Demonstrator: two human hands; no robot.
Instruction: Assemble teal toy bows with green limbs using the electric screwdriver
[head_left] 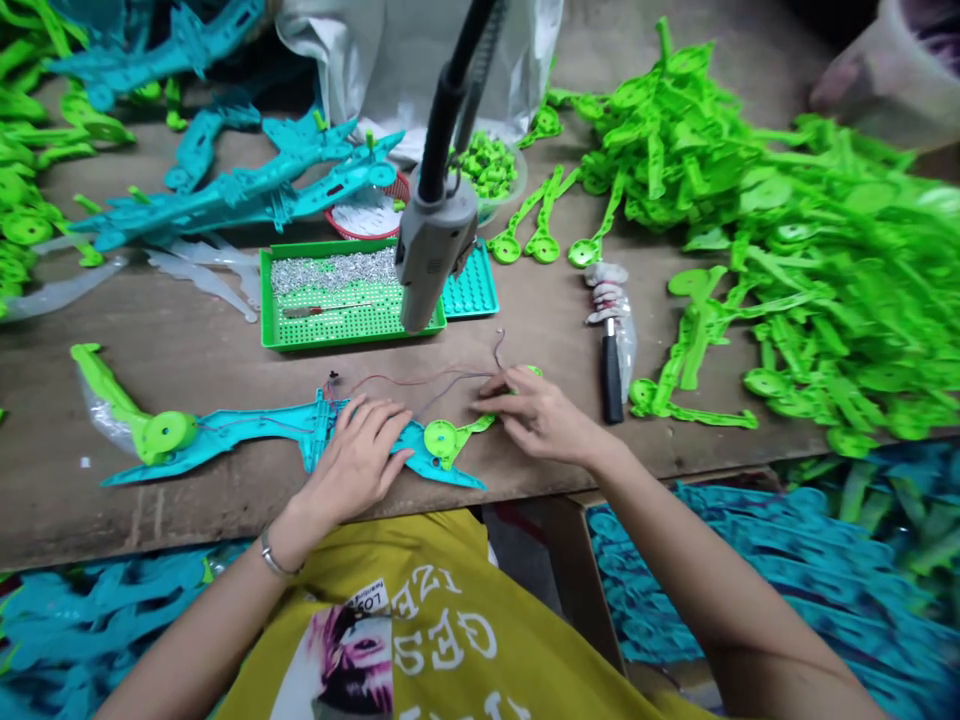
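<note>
Left hand [361, 448] palm-down, fingers outstretched, on a long bright-blue plastic frame [259, 428] lying lengthwise along the near edge of the brown worktable [536, 310]; steadying it, not wrapped around it. Right hand [546, 412] just right of it, thumb and fingers drawn together over a lime-green plastic arm with a round cup [441, 438] at the frame's right end. Cannot tell if that hand grips the arm, the wire or both; fingers cover the spot.

Thin red and dark wires [420, 380] loop loose on the far side of the frame, from its middle to the right hand. At the left end, a second lime-green arm with a round disc [169, 432] sits on the frame, a wire running along the frame toward it.

Step in hand, by my read: seating wire at the right-end arm; left end looks further along. Next move calls for a steady left palm, a fine fingertip pinch, and slack kept from snagging or getting trapped under a part.

Far side: green perforated plastic tray [352, 342] with small silvery metal pieces [330, 272], grey hanging power tool [435, 250] above. Black-handled hammer [612, 380] to the right.
</note>
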